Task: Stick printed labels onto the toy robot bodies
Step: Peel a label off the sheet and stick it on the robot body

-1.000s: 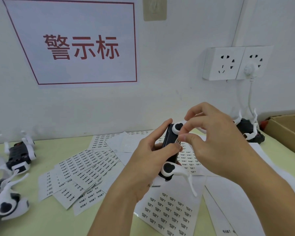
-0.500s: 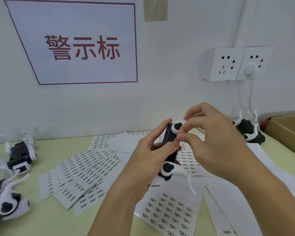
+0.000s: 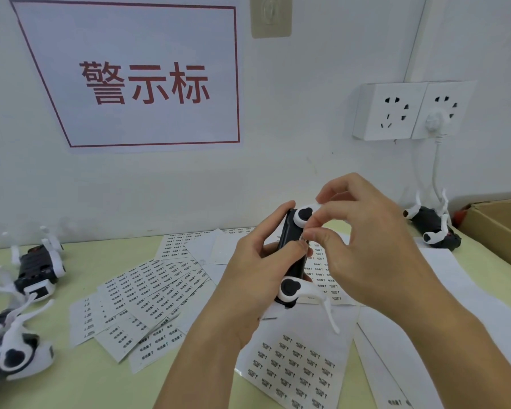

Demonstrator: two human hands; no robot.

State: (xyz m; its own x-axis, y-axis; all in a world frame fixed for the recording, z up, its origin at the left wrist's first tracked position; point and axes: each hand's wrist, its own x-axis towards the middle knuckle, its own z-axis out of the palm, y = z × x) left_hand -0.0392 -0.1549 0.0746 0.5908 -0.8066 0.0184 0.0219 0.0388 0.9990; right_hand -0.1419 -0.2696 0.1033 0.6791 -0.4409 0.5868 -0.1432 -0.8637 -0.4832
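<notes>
My left hand [image 3: 257, 270] grips a black toy robot body [image 3: 292, 255] with white legs, held upright above the table. The thumb and forefinger of my right hand [image 3: 366, 249] pinch a small label against the body's upper side; the label itself is mostly hidden by my fingertips. Label sheets [image 3: 148, 293] lie fanned out on the green table [image 3: 71, 379], and one more sheet [image 3: 298, 364] lies under my wrists.
Other black-and-white robot bodies lie at the left [image 3: 39, 267], the lower left [image 3: 15, 352] and the far right [image 3: 434, 225]. A cardboard box [image 3: 502, 228] sits at the right edge. Wall sockets [image 3: 410, 110] with a plugged white cable hang above.
My hands and the robot body have stayed almost still. My right fingertips keep working at the same spot on the body.
</notes>
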